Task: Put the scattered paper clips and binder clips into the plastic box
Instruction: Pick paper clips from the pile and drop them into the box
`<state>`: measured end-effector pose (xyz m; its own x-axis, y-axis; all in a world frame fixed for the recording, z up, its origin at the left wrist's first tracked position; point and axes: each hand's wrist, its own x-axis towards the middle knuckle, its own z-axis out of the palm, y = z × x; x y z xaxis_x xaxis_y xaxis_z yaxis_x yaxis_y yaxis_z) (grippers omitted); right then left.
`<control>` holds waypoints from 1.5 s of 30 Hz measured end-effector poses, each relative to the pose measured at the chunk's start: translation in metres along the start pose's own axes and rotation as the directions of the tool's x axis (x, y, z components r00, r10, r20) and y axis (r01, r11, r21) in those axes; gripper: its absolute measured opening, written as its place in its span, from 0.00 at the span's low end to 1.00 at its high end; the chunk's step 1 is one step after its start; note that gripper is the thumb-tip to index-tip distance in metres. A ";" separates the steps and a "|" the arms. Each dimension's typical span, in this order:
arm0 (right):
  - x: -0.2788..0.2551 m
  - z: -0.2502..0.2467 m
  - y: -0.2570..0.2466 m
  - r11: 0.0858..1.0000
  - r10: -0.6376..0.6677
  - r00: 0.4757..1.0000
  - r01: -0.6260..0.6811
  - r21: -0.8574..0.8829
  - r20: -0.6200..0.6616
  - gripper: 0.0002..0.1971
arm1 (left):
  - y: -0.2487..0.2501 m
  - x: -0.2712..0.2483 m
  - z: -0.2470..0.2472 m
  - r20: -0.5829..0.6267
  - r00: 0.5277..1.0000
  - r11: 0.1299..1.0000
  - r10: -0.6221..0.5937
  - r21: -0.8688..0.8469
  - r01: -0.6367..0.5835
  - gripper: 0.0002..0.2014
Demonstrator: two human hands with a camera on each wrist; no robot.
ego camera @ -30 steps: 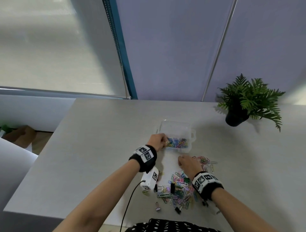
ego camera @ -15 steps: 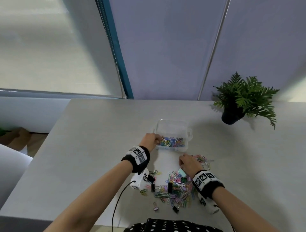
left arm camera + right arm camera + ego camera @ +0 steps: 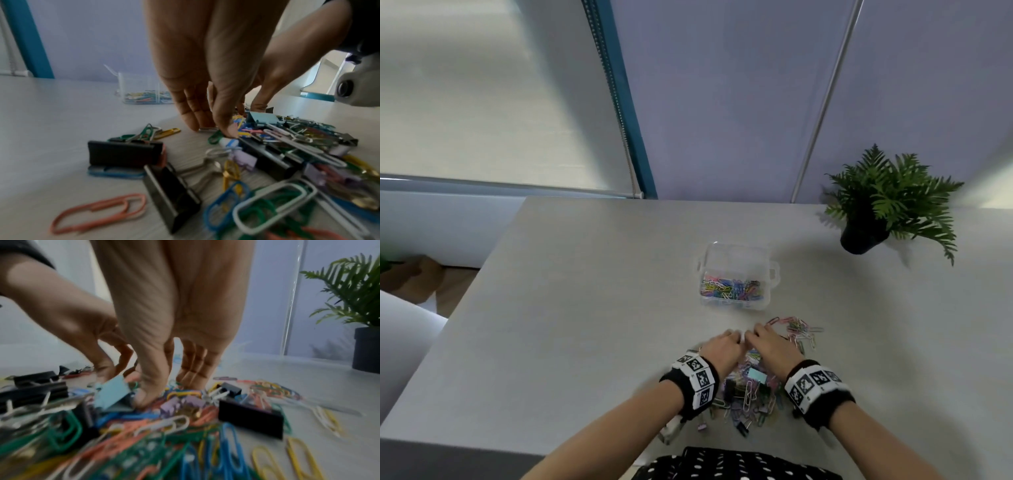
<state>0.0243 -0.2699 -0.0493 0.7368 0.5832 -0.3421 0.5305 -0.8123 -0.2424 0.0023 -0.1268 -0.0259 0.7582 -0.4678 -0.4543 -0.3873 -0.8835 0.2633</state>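
Paper clips [image 3: 748, 394] and binder clips [image 3: 123, 152] were heaped in a mixed, many-coloured pile on the pale counter [image 3: 585, 308], close to the person, with a smaller scatter of paper clips [image 3: 799, 332] just to the right. Well beyond the pile, the clear plastic box [image 3: 736, 274] was seen standing open and already partly filled with coloured clips. Both hands were lowered side by side onto the far edge of the pile, nearly touching each other. The left hand [image 3: 720, 347] was held with fingers almost straight and pointing down, its fingertips [image 3: 193, 125] touching the counter and a small silver clip, the thumb resting on the pile; nothing was plainly grasped, so its grip was judged released. The right hand [image 3: 768, 344] was likewise pointed downward, thumb and fingers [image 3: 195, 374] dug into the clips beside a light blue binder clip [image 3: 112, 393]; whether anything was pinched could not be told. The gathering was judged best done by sweeping clips together between both hands, so a fuller handful could be carried to the box without strays being dropped.
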 end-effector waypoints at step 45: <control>0.011 -0.044 -0.019 0.969 0.095 0.988 -0.120 0.216 0.121 0.17 | -0.032 -0.010 -0.005 0.004 0.999 0.998 0.048 -0.049 -0.048 0.07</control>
<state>0.0407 -0.2475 -0.0090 0.7277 0.4985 -0.4712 0.3349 -0.8577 -0.3902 0.0096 -0.0941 -0.0255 0.7364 -0.5099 -0.4445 -0.3971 -0.8579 0.3261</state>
